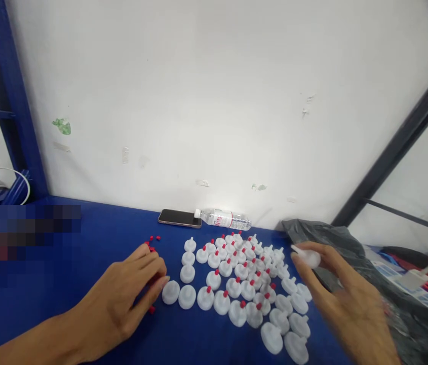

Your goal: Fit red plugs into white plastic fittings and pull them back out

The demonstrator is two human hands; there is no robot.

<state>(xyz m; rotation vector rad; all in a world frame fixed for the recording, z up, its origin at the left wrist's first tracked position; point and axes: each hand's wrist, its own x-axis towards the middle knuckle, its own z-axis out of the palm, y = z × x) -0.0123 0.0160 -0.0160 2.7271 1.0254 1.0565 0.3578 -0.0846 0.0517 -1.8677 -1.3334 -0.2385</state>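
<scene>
Two bare hands work over a blue surface (pixel 100 218), on either side of a crowd of white discs (pixel 233 288). Many of the stems wear red tips; those at the left and right edges are bare. The right hand (pixel 345 291) has its grip closed in a pinch around a held disc (pixel 311 259), stem pointing left, beside a dark bag (pixel 323 233). The left hand (pixel 128 291) rests near loose red caps (pixel 158 238), its grip curled almost closed; whether anything is inside cannot be told. A phone (pixel 179 218) and a bottle (pixel 223 218) lie behind.

Good handling probably means pinching the disc by its rounded body, leaving the slim stem free, and lifting over neighbours so none topple. Caps this small likely need a light fingertip pinch; a sweeping wrist could scatter them.
</scene>
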